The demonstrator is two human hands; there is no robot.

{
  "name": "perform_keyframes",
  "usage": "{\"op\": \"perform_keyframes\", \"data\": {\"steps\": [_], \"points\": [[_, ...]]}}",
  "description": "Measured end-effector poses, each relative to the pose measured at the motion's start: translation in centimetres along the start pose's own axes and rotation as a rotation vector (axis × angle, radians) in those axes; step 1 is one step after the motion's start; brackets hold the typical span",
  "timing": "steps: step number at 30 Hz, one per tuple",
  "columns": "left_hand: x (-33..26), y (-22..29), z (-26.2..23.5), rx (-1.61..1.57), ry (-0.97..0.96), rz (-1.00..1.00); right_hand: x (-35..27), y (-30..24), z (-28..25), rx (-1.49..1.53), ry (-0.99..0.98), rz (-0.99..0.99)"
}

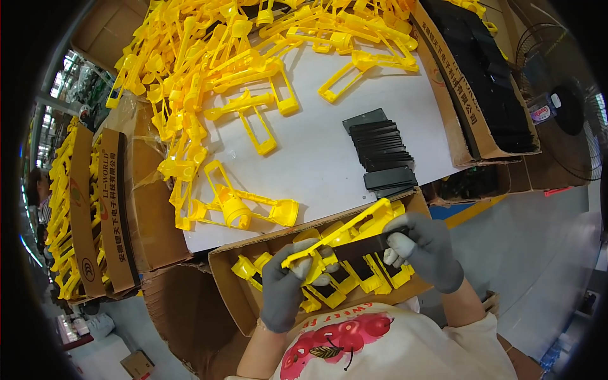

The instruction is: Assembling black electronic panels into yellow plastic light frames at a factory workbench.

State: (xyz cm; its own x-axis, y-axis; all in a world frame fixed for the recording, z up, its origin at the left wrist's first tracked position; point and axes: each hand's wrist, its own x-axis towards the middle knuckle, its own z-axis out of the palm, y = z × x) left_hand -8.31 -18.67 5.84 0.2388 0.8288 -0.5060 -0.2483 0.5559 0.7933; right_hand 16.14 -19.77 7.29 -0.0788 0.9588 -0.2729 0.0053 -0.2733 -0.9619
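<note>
Grey gloves cover both hands, held in front of my body above an open cardboard box (221,269). My left hand (282,288) is closed on one end of a yellow plastic frame (364,223), which slants up to the right. My right hand (434,253) pinches the end of a flat black panel (361,247). The panel lies along the lower side of the frame; whether it sits inside cannot be made out. Below, partly hidden by my hands, several yellow frames with black panels (326,292) lie in the box.
A white tabletop (316,139) bears a large heap of yellow frames (190,69) and a stack of black panels (382,149). Another carton (465,107) of black panels stands at the right. Frames fill a carton (114,215) at the left. A fan (563,101) stands far right.
</note>
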Motion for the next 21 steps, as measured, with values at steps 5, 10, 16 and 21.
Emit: {"op": "perform_keyframes", "data": {"steps": [5, 10, 16, 21], "points": [[0.1, -0.5, -0.1, -0.029, 0.021, 0.05, 0.7, -0.2, 1.0, -0.109, -0.008, 0.038], [0.1, -0.6, -0.5, 0.005, -0.016, 0.009, 0.7, 0.5, 1.7, -0.363, 0.014, 0.001], [0.1, 0.1, 0.7, 0.08, 0.085, -0.041, 1.2, 1.8, 2.7, -0.382, 0.066, -0.082], [-0.5, -0.6, -1.5, 0.28, 0.09, 0.073, 0.3, 2.1, 2.4, -0.895, 0.238, -0.37]]}}
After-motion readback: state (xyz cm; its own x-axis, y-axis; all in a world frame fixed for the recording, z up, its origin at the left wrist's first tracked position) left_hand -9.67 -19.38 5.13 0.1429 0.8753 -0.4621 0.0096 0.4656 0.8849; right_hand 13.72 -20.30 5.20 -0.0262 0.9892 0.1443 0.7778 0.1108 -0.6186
